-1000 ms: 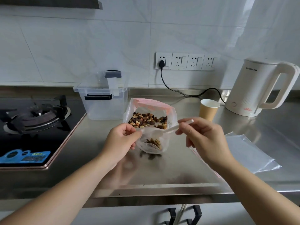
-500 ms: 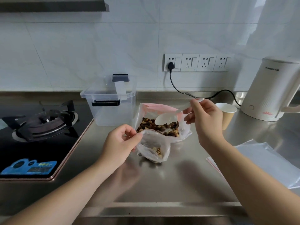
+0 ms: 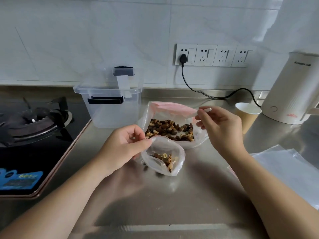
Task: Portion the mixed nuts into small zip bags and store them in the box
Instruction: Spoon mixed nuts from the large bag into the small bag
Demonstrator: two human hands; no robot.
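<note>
A large clear bag [image 3: 172, 111] with a pink top strip lies open on the steel counter, full of mixed nuts [image 3: 170, 129]. In front of it my left hand [image 3: 120, 145] pinches the rim of a small zip bag [image 3: 164, 157], which stands open with a few nuts inside. My right hand [image 3: 219, 126] grips a white plastic spoon by its handle [image 3: 206, 110] at the big bag's right side; the spoon's bowl is hidden. A clear plastic box [image 3: 110, 104] with black latches stands behind on the left, its lid leaning at the back.
A gas hob [image 3: 32, 128] fills the left side. A paper cup [image 3: 246, 116] and a white electric kettle [image 3: 291, 90] stand at the right, the kettle's black cord running to the wall sockets [image 3: 212, 55]. Several flat clear bags [image 3: 283, 168] lie at the right.
My right hand has carried the spoon from the small bag up over the big bag and down to its right side. The small bag stays in my left hand. The view has moved closer.
</note>
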